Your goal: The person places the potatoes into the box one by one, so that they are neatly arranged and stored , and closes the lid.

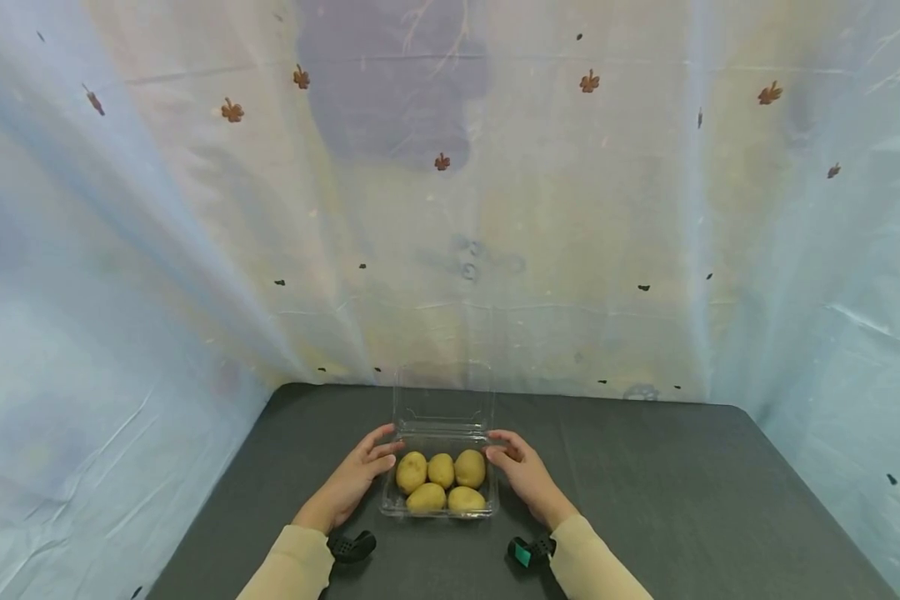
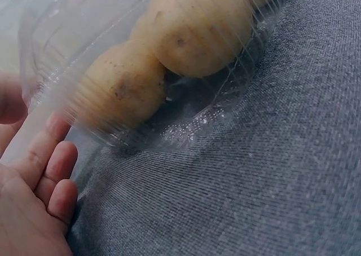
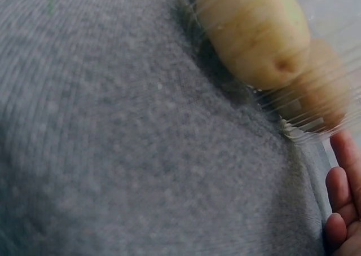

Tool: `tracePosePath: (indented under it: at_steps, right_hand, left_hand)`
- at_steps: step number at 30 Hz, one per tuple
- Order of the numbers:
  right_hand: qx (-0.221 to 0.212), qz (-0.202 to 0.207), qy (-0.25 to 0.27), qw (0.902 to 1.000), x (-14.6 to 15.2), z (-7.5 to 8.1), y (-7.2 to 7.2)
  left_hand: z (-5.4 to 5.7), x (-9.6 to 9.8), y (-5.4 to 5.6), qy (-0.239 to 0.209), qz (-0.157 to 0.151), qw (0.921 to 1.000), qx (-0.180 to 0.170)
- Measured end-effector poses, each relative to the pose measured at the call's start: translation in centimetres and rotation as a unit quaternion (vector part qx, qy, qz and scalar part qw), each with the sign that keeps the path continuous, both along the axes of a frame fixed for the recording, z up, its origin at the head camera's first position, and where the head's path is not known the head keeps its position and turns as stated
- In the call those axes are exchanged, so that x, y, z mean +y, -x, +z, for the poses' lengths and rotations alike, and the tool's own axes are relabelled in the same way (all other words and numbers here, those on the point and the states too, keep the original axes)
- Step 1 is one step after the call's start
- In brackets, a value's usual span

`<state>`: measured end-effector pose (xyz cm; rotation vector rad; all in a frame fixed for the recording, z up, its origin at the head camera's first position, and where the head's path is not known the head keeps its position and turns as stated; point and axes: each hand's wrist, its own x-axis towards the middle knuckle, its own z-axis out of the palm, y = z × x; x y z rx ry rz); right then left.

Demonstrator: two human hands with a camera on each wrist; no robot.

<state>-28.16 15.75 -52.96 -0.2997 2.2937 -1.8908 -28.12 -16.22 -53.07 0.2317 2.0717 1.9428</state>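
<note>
A clear plastic clamshell box [image 1: 438,514] stands on the dark table with its lid [image 1: 444,407] raised at the back. Several yellow potatoes [image 1: 425,498] lie inside in two rows. My left hand [image 1: 352,485] is at the box's left side, fingers extended towards the rear corner and thumb near the rim. On the opposite side, my right hand [image 1: 531,485] rests its fingertips at the right rim. In the left wrist view, relaxed fingers [image 2: 61,164] meet the ribbed wall beside a potato [image 2: 121,87]. The right wrist view shows fingertips [image 3: 343,146] just under the box's edge.
The dark grey table [image 1: 645,500] extends to both sides of the box. Patterned translucent sheeting [image 1: 532,208] hangs behind the table and along both sides. Black wrist-worn devices [image 1: 351,547] sit at both cuffs, close over the table.
</note>
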Motion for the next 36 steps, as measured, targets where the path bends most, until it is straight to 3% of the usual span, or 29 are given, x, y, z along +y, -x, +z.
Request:
tracePosePath:
  at_steps: [13, 30, 36]
  right_hand:
    - [-0.008, -0.006, 0.030, 0.9995, 0.0, 0.6, 0.2]
    - [-0.016, -0.024, -0.001, 0.9996, -0.3, 0.6, 0.0]
    - [-0.016, -0.024, -0.002, 0.9996, -0.2, 0.7, -0.1]
  left_hand:
    - [-0.3, 0.3, 0.2, 0.010, 0.024, 0.9996, 0.005]
    - [-0.4, 0.2, -0.2, 0.010, 0.026, 0.9996, 0.008]
    - [-0.5, 0.3, -0.5, 0.025, 0.036, 0.9986, 0.028]
